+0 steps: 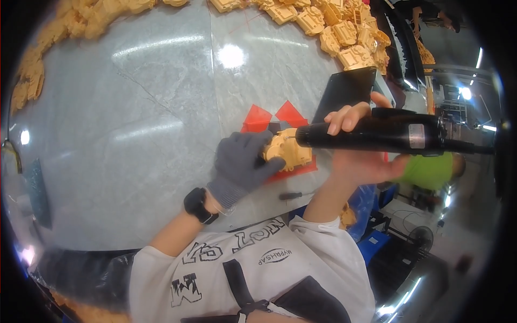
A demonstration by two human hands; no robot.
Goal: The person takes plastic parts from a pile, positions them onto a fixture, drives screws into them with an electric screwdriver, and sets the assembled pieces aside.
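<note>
I was in a factory-like workshop — similar yellow-orange parts (344, 33) lay heaped at the edges of my grey table (161, 110); I held a black power driver (371, 134); strip lights (480, 58) shone beyond.

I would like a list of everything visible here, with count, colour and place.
table: 1, grey, centre
red pieces: several, red, on table
held part: 1, yellow, over red pieces
loose parts: many, yellow, table's far edge
driver: 1, black, aimed at held part
screwdriver: 1, dark, on table
panel: 1, black, right of centre
green thing: 1, green, right side
blue things: several, blue, lower right
fan: 1, dark, lower right
teal thing: 1, teal, far left
edges: too blurred to tell
shirt: 1, white, bottom centre
watch: 1, black, left wrist
left hand: 1, grey-gloved, on held part
right hand: 1, bare, around driver
</note>
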